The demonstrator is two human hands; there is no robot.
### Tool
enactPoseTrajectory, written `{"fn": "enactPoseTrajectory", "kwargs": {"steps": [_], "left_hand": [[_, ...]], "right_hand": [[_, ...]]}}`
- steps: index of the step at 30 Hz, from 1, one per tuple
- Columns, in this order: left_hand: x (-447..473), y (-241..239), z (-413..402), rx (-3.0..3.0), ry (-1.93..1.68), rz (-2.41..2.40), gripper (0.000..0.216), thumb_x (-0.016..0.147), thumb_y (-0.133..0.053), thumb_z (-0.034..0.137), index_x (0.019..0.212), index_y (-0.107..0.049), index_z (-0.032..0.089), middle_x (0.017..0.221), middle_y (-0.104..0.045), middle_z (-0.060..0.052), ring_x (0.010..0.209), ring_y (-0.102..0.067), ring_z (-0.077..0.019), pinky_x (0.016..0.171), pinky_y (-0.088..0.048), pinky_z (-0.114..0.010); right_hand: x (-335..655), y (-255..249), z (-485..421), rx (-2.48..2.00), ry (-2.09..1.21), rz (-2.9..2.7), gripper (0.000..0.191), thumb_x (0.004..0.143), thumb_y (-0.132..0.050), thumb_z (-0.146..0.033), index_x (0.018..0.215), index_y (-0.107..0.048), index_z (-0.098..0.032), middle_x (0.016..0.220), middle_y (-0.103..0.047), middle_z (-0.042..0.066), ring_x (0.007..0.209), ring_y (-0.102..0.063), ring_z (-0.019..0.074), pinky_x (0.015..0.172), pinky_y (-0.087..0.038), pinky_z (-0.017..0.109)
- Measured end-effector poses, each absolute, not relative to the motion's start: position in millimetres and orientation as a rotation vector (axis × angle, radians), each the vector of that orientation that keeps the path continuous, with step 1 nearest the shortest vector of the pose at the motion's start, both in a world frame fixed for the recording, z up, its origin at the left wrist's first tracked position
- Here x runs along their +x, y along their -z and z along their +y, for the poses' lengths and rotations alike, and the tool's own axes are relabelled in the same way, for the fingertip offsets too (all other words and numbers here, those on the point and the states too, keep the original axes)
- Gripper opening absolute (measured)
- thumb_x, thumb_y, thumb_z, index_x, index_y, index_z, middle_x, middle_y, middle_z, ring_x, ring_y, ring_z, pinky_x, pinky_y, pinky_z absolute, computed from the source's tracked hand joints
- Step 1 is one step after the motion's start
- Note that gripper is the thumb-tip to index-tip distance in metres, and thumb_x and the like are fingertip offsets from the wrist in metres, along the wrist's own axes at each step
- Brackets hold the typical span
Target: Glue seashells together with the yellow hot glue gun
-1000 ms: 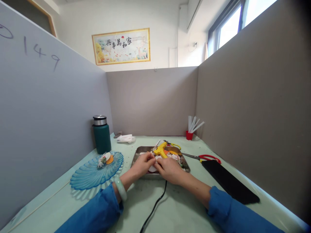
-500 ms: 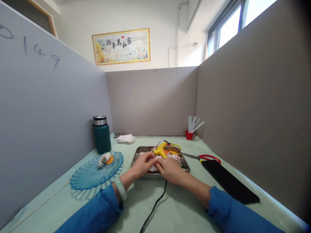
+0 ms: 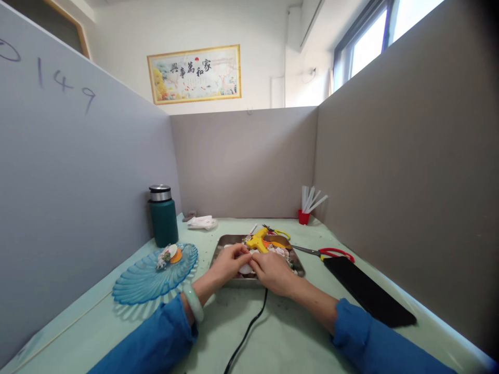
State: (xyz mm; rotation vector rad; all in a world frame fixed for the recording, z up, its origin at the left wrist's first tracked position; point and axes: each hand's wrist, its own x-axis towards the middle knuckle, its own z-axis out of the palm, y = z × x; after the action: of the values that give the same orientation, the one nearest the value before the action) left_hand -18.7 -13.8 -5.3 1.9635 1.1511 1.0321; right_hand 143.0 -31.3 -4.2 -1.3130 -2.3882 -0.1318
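My left hand [image 3: 230, 263] and my right hand [image 3: 273, 271] meet over the front of a metal tray [image 3: 237, 283]. The fingertips of both are pinched together, and what lies between them is too small to make out. Inside the tray a yellow glue gun [image 3: 257, 241] rests on a heap of shells and small white and pink pieces [image 3: 279, 251]. Its black cord [image 3: 249, 330] runs toward me across the table. To the left, a blue scalloped glass plate [image 3: 144, 283] carries a little cluster of shells [image 3: 169, 256].
A green bottle [image 3: 163, 221] stands behind the plate. Red-handled scissors [image 3: 331, 253] and a black flat case [image 3: 368, 291] lie at right. Yellow-handled pliers [image 3: 280, 234] are behind the tray. A red cup [image 3: 303, 217] holds glue sticks; a white packet [image 3: 201, 223] lies at back left.
The fingertips of both hands have shifted very slightly against each other above the tray. Everything else stays where it was.
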Motion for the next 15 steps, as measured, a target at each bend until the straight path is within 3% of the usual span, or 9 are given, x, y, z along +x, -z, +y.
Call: {"fn": "enactPoseTrajectory", "kwargs": {"steps": [15], "left_hand": [[-19.3,10.3,-8.9,1.901,-1.095,1.194,0.024,0.073,-0.051,0.039,0.072,-0.051,0.015,0.062,-0.049,0.002,0.053,-0.046,-0.0096,0.043,-0.036,-0.018]], "right_hand": [[143.1,6.9,-28.6,-1.319,0.119,-2.332,0.042,0.092,-0.027,-0.042,0.084,-0.06,-0.017,0.076,-0.063,0.005,0.069,-0.054,0.0147,0.059,-0.026,0.025]]}}
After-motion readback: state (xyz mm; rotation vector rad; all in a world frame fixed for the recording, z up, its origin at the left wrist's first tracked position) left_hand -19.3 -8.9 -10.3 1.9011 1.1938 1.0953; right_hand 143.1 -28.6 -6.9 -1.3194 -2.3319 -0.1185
